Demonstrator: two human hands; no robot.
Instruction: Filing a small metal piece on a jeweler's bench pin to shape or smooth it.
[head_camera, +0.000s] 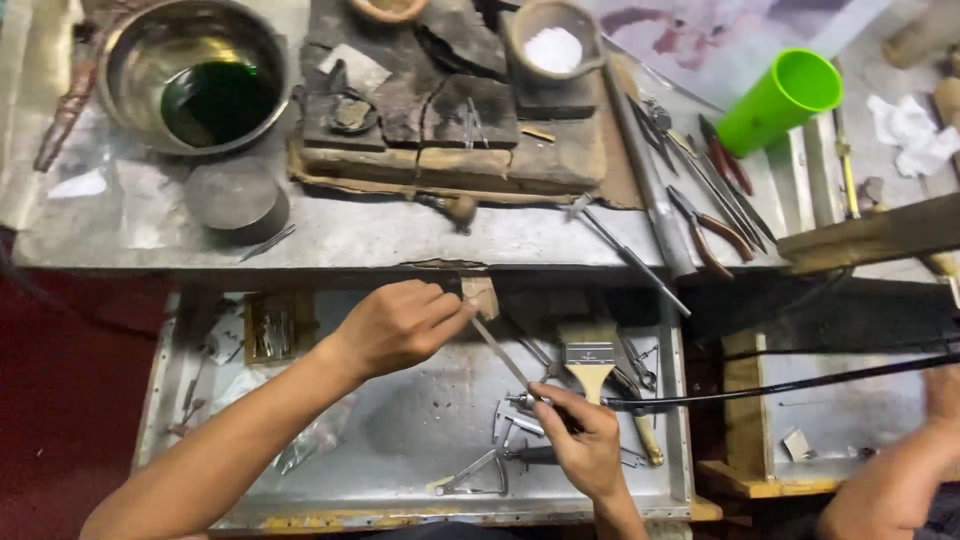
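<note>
Metal strip (497, 347), thin and flat, sits over the open drawer (420, 420) w/ left hand (395, 325) pinching its top end by the wooden peg (481, 294). Right hand (585, 440) fingers closed around a handpiece (525, 400) w/ black cable, touching the strip's lower end. Paintbrush (588, 358) just right of strip, calipers (475, 478) in drawer's front.

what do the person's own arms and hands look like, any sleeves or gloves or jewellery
Both arms are bare from the frame edge down to the fingers: no sleeves show, no gloves, and no watch, bracelet or rings can be seen. The left hand sits at the end of a long bare forearm; the right hand shows only a short stretch of bare wrist. Fingernails look short and unpainted.
</note>
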